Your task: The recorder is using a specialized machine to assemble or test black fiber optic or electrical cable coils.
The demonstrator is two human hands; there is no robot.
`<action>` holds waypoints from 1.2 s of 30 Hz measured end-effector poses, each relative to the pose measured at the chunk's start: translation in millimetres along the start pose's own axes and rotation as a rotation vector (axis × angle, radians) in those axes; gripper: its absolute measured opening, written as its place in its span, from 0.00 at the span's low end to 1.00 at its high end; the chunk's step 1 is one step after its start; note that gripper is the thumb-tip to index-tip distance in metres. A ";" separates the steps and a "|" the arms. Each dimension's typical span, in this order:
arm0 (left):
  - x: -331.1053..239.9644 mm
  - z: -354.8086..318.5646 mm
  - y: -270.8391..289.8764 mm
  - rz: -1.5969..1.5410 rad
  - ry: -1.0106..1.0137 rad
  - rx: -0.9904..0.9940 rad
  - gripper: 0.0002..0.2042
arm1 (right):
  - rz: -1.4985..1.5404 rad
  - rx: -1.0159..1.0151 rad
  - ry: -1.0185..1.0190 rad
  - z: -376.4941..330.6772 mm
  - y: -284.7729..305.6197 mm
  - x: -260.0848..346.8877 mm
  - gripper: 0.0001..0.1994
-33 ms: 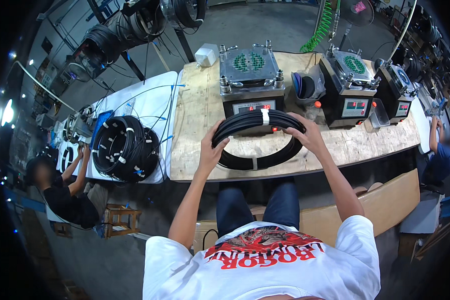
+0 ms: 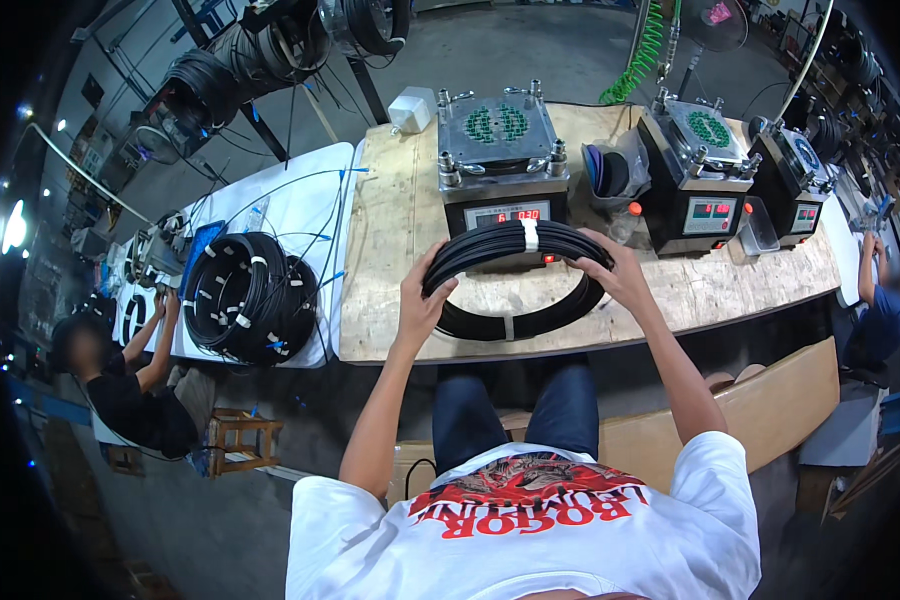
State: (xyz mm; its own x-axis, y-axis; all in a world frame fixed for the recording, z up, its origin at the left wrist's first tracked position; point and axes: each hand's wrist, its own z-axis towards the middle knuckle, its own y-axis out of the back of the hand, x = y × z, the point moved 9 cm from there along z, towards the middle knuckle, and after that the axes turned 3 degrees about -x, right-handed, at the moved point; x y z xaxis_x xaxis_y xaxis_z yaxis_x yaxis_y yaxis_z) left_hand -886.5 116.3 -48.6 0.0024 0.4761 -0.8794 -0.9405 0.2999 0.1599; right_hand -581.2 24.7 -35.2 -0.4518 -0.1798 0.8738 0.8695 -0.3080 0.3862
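Between my hands is a coil of black cable point(image 2: 475, 246), many turns bundled into a ring with white bands around it. Fingers of my left hand point(image 2: 422, 298) wrap its left side, thumb toward the inside. On the right side, my right hand point(image 2: 615, 272) grips it in the same way. The coil's far side is tilted up, in front of a metal-topped machine point(image 2: 495, 160) with a red digital display. Its near side, at the bench's front edge, is lower. The fingertips behind the ring are hidden.
The plywood bench point(image 2: 385, 250) carries two more such machines point(image 2: 695, 190) point(image 2: 795, 185), a bag of dark discs point(image 2: 615, 175) and a white block point(image 2: 412, 110). Left, more black coils point(image 2: 250, 290) lie on a white table point(image 2: 305, 180). A person sits at each side.
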 end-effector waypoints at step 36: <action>2.9 128.1 25.8 0.279 -0.124 -0.374 0.22 | -0.218 -0.288 -0.086 126.5 33.3 -23.1 0.25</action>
State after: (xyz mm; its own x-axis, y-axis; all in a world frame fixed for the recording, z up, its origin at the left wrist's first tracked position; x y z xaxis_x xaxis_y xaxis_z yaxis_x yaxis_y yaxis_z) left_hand -867.3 231.3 10.4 -0.2481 0.5980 -0.7621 -0.9687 -0.1603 0.1896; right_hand -516.6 136.8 -5.1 -0.5911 -0.0055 0.8066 0.6571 -0.5832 0.4776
